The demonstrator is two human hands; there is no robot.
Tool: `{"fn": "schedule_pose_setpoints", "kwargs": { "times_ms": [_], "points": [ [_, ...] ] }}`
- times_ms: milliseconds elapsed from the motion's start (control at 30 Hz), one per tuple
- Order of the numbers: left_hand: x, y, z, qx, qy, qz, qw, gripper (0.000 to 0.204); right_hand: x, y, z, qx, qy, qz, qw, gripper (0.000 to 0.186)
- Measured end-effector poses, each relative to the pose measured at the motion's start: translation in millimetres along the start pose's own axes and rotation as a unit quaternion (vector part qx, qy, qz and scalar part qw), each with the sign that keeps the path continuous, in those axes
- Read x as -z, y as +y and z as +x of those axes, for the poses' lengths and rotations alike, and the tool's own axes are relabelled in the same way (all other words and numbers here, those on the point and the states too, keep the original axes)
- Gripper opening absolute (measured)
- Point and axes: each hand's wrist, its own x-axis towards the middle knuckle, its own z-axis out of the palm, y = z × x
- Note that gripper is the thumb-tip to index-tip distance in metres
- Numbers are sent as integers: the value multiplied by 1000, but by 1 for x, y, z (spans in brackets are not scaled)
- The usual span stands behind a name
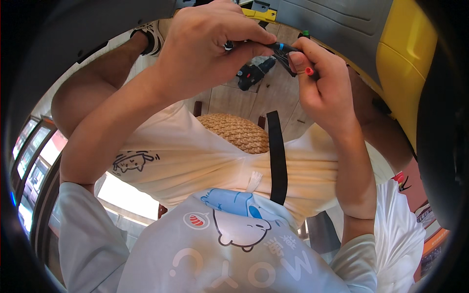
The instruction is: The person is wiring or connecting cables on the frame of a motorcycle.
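My left hand (205, 51), near the top of the view, pinches a black cable-like piece (281, 47) with a blue band on it between thumb and index finger. Just to its right, my right hand (325, 88) has its fingers closed round a black piece with a red tip (309, 71); I cannot tell whether it joins the banded piece. More black wires hang between the two hands, partly hidden by my fingers. Below them a dark power tool (251, 73) lies on the tiled floor (220, 100).
A dark grey panel (332, 14) and yellow bodywork (403, 58) arch over my hands and down the right side. Between my legs are a woven stool seat (232, 127) and a long black strap (277, 166). My shoe (149, 39) shows at upper left, a bright window (34, 161) at far left.
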Motion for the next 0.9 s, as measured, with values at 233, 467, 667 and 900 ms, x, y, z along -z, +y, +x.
{"fn": "schedule_pose_setpoints", "kwargs": {
  "times_ms": [233,467,667,900],
  "points": [
    [-1,-1,-2,-11,-4,5,1000,20,2,4,1,20,-28,-34,999,18],
    [-1,-10,-8,-3,-9,7,1000,21,-4,0,4,21,-16,-25,999,16],
    [15,-19,15,-31,-35,48,998,19,1,-1,16,-20,-24,-42,999,14],
    [32,-16,13,-26,-168,119,978,18,-9,-8,-8,-109,-100,63,987,25]
  ]
}}
